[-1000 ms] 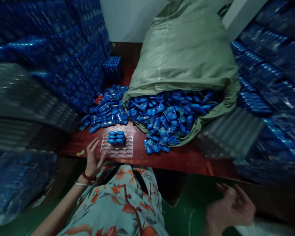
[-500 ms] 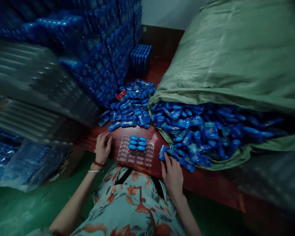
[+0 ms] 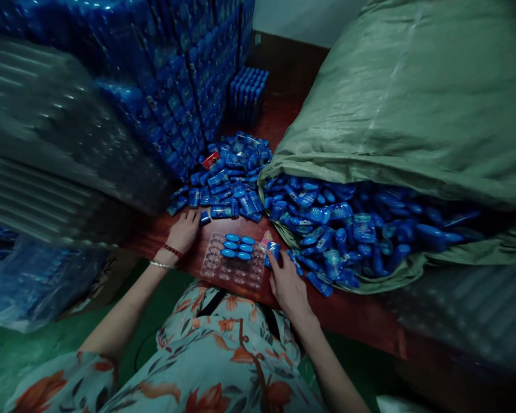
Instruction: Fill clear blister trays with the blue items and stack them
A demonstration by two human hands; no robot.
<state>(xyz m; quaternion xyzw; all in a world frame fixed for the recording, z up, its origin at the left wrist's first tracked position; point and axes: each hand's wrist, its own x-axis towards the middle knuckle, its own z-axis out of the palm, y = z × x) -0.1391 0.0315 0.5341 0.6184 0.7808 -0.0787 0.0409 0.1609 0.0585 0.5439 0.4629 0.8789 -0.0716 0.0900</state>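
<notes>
A clear blister tray (image 3: 234, 269) lies on the red table (image 3: 352, 312) in front of me, with several blue oval pieces (image 3: 236, 246) set in its far rows. My left hand (image 3: 183, 231) rests on the table left of the tray, its fingers reaching a small blue packet (image 3: 205, 217) at the edge of the loose pile. My right hand (image 3: 286, 281) is at the tray's right edge, fingers pinched on a blue packet (image 3: 273, 250). Loose blue packets (image 3: 227, 180) spread beyond the tray.
A large green sack (image 3: 395, 109) lies open on the right, spilling blue packets (image 3: 352, 223). Stacks of filled blue trays (image 3: 176, 74) tower at left and back. Clear empty trays (image 3: 38, 166) are stacked at left. The floor (image 3: 30, 361) below is green.
My right hand came up from below the table, took a blue packet from the sack's edge and carried it to the tray. My left hand slid forward to the loose pile.
</notes>
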